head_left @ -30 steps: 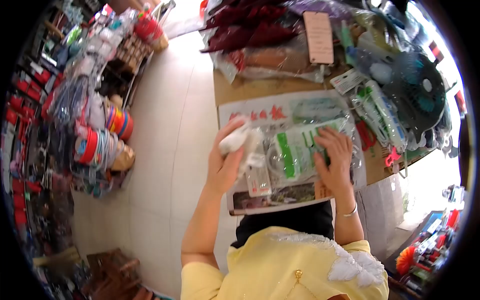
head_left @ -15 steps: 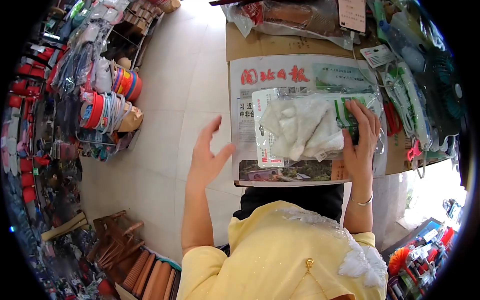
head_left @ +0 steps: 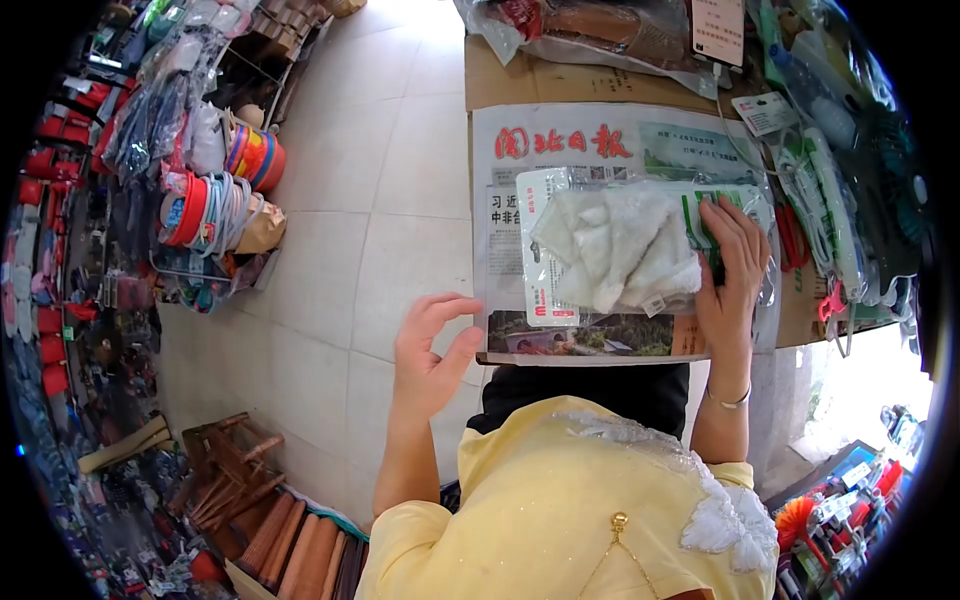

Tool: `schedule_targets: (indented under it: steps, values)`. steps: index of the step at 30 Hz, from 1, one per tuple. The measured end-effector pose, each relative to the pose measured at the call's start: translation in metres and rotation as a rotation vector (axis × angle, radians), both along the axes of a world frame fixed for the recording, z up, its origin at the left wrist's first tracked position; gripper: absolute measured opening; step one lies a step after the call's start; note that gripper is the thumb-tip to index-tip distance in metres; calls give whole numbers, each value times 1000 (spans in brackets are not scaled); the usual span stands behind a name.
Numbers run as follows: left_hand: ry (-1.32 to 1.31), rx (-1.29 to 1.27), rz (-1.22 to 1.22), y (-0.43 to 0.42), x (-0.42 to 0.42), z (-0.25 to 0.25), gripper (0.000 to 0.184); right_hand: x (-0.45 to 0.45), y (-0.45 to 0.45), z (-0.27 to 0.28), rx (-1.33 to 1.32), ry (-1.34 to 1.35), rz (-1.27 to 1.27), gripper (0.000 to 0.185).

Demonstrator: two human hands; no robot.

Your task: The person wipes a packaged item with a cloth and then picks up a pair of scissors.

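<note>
A clear plastic package [head_left: 615,245] with folded white fluffy cloth inside lies on a newspaper [head_left: 500,275]. White card with red print runs down its left end, and a green-and-white label shows at its right. My right hand [head_left: 735,260] rests over that right end, fingers laid across the plastic and thumb apart along the near side. Left of the newspaper's near corner, my left hand [head_left: 430,350] hovers with nothing in it, thumb and bent fingers apart.
The newspaper covers cardboard [head_left: 560,85]. Behind it lie a bagged brown item [head_left: 600,35] and a phone [head_left: 718,30] on a cable. Packaged goods and red-handled scissors [head_left: 792,240] crowd the right. Shelves of goods line the left; wooden stools [head_left: 225,470] stand below.
My left hand has come down and slightly right, its fingers bending more. My right hand stays on the package. The view has shifted a little, and the package keeps its place on the newspaper.
</note>
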State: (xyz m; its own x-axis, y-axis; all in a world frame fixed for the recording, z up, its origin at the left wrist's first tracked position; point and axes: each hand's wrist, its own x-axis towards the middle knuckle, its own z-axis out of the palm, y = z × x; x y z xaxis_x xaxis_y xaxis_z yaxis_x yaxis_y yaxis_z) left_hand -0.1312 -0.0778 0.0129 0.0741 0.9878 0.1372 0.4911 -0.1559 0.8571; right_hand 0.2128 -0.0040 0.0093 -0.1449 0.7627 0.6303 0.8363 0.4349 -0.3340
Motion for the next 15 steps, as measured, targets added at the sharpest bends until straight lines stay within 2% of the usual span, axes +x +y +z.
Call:
schedule_targets:
  steps: [1, 5, 7, 8, 10, 13, 15]
  values:
    - [-36, -37, -92, 2, -1, 2, 41, -1, 0, 0, -1, -3, -3, 38]
    - [72, 0, -21, 6, 11, 0, 45, 2, 1, 0, 0, -32, 6, 36]
    - [-83, -103, 16, 3, 10, -5, 45, 2, 0, 0, -8, -64, -12, 34]
    - [-85, -103, 16, 1, 11, -6, 45, 3, -1, -1, -8, -66, -11, 34]
    - [-257, -97, 129, 0, 15, -5, 49, 2, 1, -2, -5, -47, -1, 34]
    - [-335, -202, 64, 0, 9, -2, 53, 3, 1, -3, -6, -44, 4, 33]
    - [-343, -170, 48, -2, 6, -3, 54, 3, 1, -3, -6, -52, -2, 33]
